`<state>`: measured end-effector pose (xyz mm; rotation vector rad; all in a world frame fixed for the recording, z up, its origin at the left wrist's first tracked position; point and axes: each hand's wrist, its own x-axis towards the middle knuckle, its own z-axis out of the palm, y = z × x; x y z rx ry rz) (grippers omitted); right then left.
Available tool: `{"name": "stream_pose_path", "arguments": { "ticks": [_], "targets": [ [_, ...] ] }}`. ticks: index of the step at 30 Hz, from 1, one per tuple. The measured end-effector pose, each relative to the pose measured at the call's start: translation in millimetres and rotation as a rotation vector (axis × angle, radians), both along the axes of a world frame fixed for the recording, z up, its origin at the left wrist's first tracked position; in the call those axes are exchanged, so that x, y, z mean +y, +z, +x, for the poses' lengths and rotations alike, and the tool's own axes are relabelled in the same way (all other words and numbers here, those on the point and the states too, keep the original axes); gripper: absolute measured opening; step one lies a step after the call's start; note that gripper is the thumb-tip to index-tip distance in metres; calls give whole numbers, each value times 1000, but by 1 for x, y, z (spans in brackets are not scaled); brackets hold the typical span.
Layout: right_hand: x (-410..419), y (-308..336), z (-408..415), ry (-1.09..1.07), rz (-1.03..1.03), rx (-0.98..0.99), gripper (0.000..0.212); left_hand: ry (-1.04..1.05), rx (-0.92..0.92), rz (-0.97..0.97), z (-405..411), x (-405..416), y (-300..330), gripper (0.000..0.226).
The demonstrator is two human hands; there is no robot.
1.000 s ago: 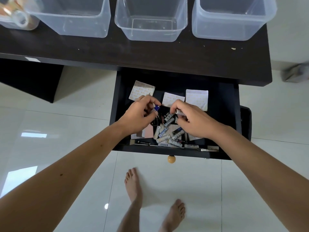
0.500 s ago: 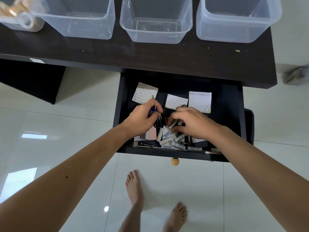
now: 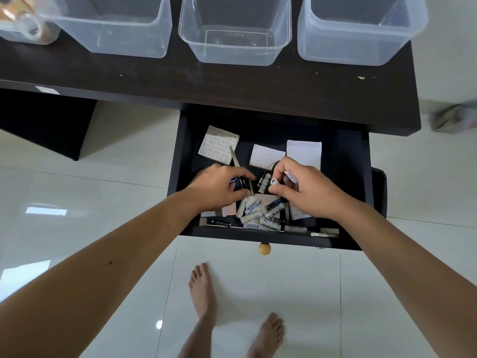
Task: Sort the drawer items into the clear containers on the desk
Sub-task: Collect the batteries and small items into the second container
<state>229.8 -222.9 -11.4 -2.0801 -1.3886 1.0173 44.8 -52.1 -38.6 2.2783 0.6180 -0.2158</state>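
The open black drawer [image 3: 343,182] holds a heap of white batteries [image 3: 254,210], patterned paper packets [image 3: 219,144] and small metal tools. My left hand [image 3: 218,187] is inside the drawer, its fingers curled round a blue-and-dark battery, with thin metal tweezers [image 3: 234,157] sticking up beside it. My right hand [image 3: 307,189] grips several white batteries [image 3: 273,182], their ends showing between thumb and fingers. Three clear containers stand on the desk behind: left [image 3: 108,29], middle [image 3: 235,32] and right [image 3: 358,34]; all look empty.
A fourth clear container [image 3: 25,24] at the desk's far left holds rolls of tape. The dark desk top [image 3: 232,83] overhangs the drawer's back. A round wooden knob [image 3: 265,248] sticks out of the drawer front. My bare feet [image 3: 204,293] stand on the white tiled floor below.
My right hand has lifted from the battery heap with batteries gathered in its fingers. My left hand stayed low in the drawer, still holding the blue battery.
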Motion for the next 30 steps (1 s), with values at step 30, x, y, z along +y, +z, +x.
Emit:
{"name": "stream_pose_path", "arguments": {
  "ticks": [30],
  "targets": [
    [27,-14,13,80,-123,-203,22,-84,-136,224,-1,1,6,16]
  ]
}}
